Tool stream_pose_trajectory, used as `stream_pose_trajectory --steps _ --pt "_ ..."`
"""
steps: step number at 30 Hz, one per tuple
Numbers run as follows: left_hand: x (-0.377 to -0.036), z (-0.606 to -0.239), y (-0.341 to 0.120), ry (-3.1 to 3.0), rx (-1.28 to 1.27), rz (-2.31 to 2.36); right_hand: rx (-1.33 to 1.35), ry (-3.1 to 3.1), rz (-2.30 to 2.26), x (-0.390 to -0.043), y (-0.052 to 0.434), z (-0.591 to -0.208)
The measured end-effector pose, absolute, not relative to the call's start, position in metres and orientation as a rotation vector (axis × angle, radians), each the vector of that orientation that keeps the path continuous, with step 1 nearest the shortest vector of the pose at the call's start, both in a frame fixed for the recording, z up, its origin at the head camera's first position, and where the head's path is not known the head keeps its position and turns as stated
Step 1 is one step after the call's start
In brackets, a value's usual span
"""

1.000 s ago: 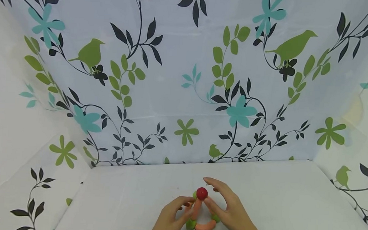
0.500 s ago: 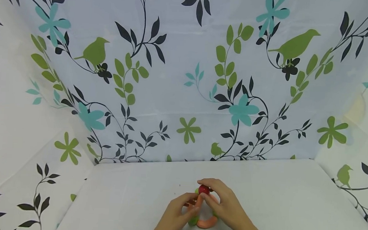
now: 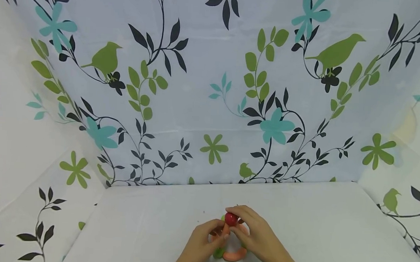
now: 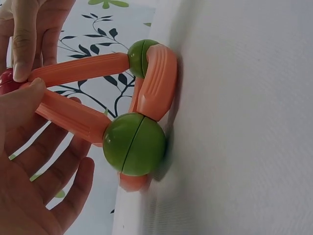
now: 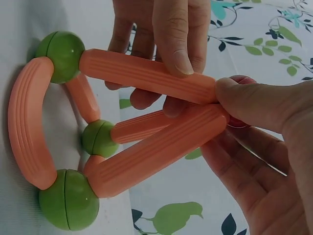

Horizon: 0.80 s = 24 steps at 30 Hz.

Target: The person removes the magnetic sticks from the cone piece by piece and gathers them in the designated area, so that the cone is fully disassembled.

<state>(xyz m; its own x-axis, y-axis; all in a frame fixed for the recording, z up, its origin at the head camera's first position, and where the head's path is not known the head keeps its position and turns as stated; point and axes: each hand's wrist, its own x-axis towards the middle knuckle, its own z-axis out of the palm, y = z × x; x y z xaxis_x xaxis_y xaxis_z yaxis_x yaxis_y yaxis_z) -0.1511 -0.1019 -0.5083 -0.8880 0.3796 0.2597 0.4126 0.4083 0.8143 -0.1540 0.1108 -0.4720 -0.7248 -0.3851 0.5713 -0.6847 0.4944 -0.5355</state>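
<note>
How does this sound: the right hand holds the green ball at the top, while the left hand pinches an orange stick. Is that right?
Not quite: the ball at the top is red, not green, as the head view shows. The rest stands: the right hand holds it, while the left hand pinches an orange stick.

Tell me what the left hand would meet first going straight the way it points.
Past the orange rod it holds, the left hand would probably meet the right hand at the red ball; depth is unclear.
</note>
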Motion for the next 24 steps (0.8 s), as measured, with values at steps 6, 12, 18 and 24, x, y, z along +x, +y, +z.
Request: stream_pose_trajectory --steps 6,12,18,24 --pt "-0.1509 -0.5098 -0.1011 -2.586 -0.731 -1.465 0.883 -2.339 1.069 -0.1544 0.108 -0.4734" --pt "-0.1543 -0.5105 -0.0998 -2.575 -0.7 -1.509 0.894 -2.285 1.049 -0.1584 0.1045 -0.4717" --pt "-0.1538 -0.5073 -0.0994 -2.606 -0.685 -1.511 0.871 -2.324 1.061 -0.1577 0.1055 -0.4709" --pt "-0.15 -0.5073 -0.1004 -2.62 -0.664 -1.489 0.891 -2.337 1.08 -0.1563 0.1058 -0.4726"
